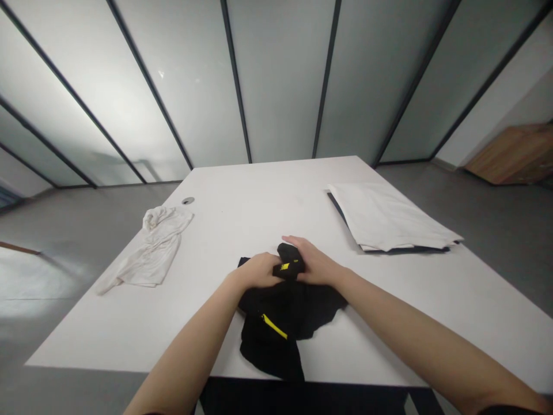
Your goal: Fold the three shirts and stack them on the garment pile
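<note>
Gripping a bunched fold of a black garment (280,317), the left hand (257,271) and the right hand (315,264) meet above the near edge of a white counter (242,213). The garment lies flat against the counter surface, with its lower part hanging just over the near edge. A yellow zipper (274,326) runs diagonally across the lower part, and a yellow tab (285,266) shows in the gathered fold between the hands.

The right hand's fingers (294,242) are pressed together and curve over the top of the fold. The left hand's fingers (270,268) close on the fold from the opposite side; their exact pinch position is hidden by the hand and fabric.

Left of the hands, a crumpled white cloth (151,248) lies on the counter. To the right, a folded white textile stack (384,216) rests on a dark layer (389,249). A round cable grommet (188,200) is set into the counter's far-left area. Frosted glass partitions (280,75) stand beyond the counter, above a grey floor (78,230). A wooden cabinet (514,154) stands at far right.
</note>
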Available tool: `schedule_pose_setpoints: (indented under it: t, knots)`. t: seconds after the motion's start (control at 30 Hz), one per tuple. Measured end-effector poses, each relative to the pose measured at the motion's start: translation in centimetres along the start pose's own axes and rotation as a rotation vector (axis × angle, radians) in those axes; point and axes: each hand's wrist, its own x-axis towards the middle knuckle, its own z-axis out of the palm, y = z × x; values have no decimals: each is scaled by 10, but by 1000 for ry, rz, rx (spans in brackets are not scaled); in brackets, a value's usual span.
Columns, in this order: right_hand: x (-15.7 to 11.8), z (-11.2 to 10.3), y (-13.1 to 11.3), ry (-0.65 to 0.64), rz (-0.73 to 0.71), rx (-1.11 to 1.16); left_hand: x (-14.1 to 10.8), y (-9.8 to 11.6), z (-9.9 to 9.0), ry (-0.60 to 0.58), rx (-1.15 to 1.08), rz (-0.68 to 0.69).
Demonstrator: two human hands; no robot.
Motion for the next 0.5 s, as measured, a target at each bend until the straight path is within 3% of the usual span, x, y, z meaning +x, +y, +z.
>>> schedule_pose_setpoints:
  t: [0.1, 0.17, 0.23, 0.3, 0.37, 0.5]
  knots:
    - [4, -4, 5, 265, 151, -163, 3, -12, -4, 187, -25, -126]
    - [5, -9, -2, 343, 237, -178, 5, -28, -10, 377, -102, -260]
    - [6, -13, -17, 203, 185, -90, 5, -46, -19, 551, -204, -393]
    - [7, -13, -36, -84, 18, 19, 3, -62, -27, 672, -289, -486]
    - [9, -9, -53, -284, -130, 36, -1, -73, -34, 754, -399, -576]
    - [16, -3, -63, -405, -170, -61, -11, -85, -46, 824, -786, -753]
